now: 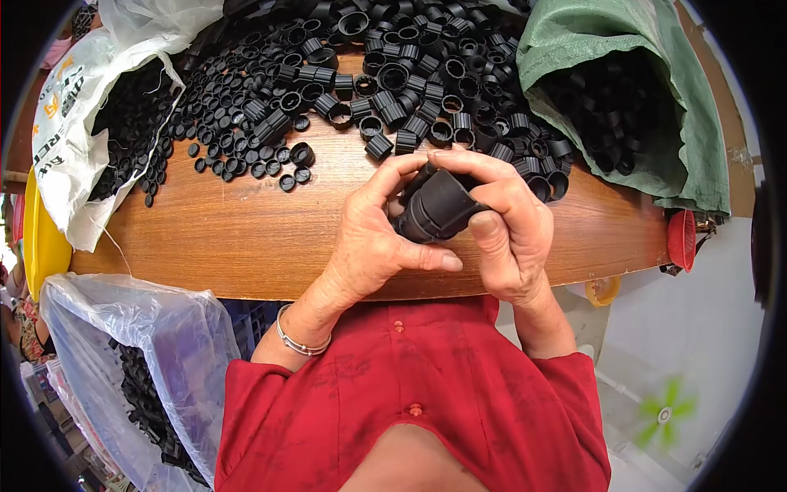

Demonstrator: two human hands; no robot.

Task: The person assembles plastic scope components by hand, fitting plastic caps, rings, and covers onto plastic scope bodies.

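Note:
Over the near edge of the brown table, both hands hold a black ribbed plastic cylinder (434,209), tilted. My left hand (369,221) is closed around its left side, with the thumb lying along below it. My right hand (512,217) grips its upper right end between fingers and thumb. Part of the cylinder is hidden behind the fingers. Just beyond the hands lies a heap of black ribbed rings (393,107). To the left of the rings are many small black round caps (238,148).
A white sack (74,123) of small black parts lies open at the left. A green sack (607,41) of black rings is at the right. Below left stands a plastic-lined crate (180,344) with black parts. The wooden table (221,238) has a curved front edge. A green fan (664,414) is lower right.

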